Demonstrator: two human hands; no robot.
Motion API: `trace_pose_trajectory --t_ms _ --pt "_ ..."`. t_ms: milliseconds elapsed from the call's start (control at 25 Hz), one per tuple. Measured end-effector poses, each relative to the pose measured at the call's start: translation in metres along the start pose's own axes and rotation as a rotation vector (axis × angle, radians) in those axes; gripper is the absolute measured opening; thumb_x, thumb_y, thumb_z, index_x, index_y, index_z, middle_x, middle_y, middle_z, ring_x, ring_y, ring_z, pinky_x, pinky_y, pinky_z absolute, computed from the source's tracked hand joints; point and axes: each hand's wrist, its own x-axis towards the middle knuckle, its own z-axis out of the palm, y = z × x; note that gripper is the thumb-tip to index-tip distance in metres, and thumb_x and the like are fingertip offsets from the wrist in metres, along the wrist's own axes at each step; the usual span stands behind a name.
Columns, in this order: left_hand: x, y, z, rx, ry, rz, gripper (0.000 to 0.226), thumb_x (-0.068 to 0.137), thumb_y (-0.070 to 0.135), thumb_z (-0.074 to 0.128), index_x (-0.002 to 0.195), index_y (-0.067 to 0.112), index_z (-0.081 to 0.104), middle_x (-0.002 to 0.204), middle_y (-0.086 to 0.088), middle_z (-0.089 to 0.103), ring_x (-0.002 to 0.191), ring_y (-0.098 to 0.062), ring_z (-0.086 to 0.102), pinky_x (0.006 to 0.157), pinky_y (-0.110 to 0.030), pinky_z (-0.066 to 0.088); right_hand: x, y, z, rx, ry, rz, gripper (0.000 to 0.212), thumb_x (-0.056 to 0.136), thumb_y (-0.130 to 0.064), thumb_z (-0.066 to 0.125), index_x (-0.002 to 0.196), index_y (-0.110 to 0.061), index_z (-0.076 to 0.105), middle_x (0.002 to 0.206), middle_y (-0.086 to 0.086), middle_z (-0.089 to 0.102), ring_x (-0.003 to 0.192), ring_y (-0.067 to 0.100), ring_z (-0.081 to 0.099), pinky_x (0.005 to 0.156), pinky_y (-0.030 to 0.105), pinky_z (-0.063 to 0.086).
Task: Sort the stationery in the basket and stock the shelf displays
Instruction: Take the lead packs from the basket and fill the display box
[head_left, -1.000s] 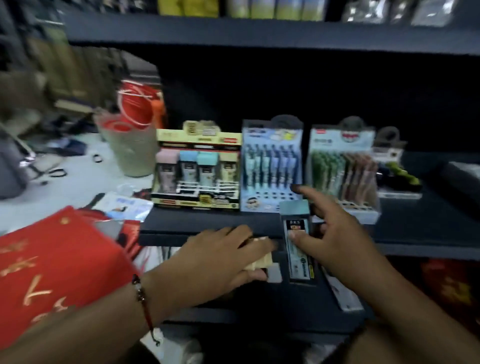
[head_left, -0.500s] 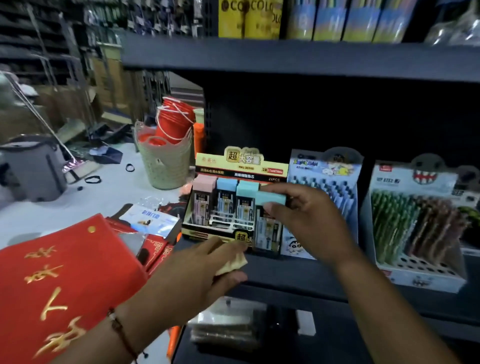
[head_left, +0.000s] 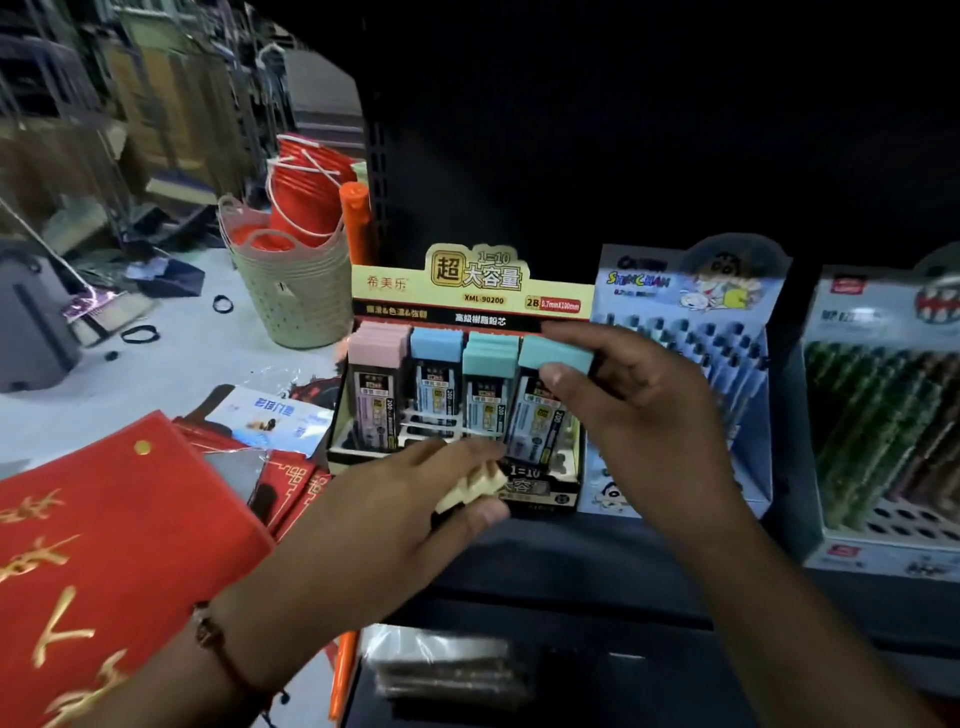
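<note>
A yellow-and-black display box (head_left: 470, 296) of pencil-lead cases stands on the dark shelf (head_left: 597, 551). It holds pink, blue and teal-capped cases in rows. My right hand (head_left: 639, 410) pinches a teal-capped lead case (head_left: 550, 384) by its cap, at the box's rightmost slot. My left hand (head_left: 410, 499) is in front of the box's lower edge and grips a pale yellow case (head_left: 475, 488) between fingers and thumb.
A blue cartoon pen display (head_left: 691, 312) and a green-and-brown pen display (head_left: 883, 415) stand to the right on the shelf. Red cloth items (head_left: 104, 545) lie at the left. A beige basket (head_left: 291, 291) with red buckets stands on the floor behind.
My right hand lifted the teal-capped case from the lower shelf up to the display box's right slot. My left hand rose with the yellow case. The view moved closer to the box.
</note>
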Motion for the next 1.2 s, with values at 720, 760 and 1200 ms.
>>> trace_pose_trajectory --t_ms 720,760,1200 --pt "-0.033 -0.024 -0.017 0.064 0.026 -0.091 0.054 0.089 0.072 0.022 0.139 0.054 0.027 0.127 0.023 0.053 0.102 -0.002 0.051 0.068 -0.003 0.032 0.008 -0.003 0.025 -0.006 0.199 -0.113 0.030 0.091 -0.017 0.069 0.111 -0.039 0.067 0.109 -0.017 0.069 0.094 0.002 0.068 0.082 0.017 0.054" --pt "-0.035 -0.025 -0.018 0.065 0.024 -0.094 0.055 0.089 0.073 0.021 0.140 0.054 0.025 0.127 0.023 0.053 0.101 -0.001 0.051 0.069 -0.003 0.032 0.009 -0.002 0.026 -0.031 0.204 -0.124 0.031 0.091 -0.016 0.069 0.113 -0.038 0.066 0.110 -0.017 0.068 0.096 -0.001 0.067 0.083 0.014 0.053" --pt "-0.042 -0.024 -0.018 0.074 0.016 -0.093 0.055 0.090 0.071 0.022 0.141 0.051 0.027 0.126 0.021 0.054 0.096 -0.001 0.054 0.068 -0.004 0.030 0.008 0.016 0.052 -0.260 0.075 -0.116 0.034 0.093 -0.013 0.066 0.122 -0.030 0.068 0.113 -0.016 0.065 0.099 -0.013 0.057 0.082 0.000 0.041"
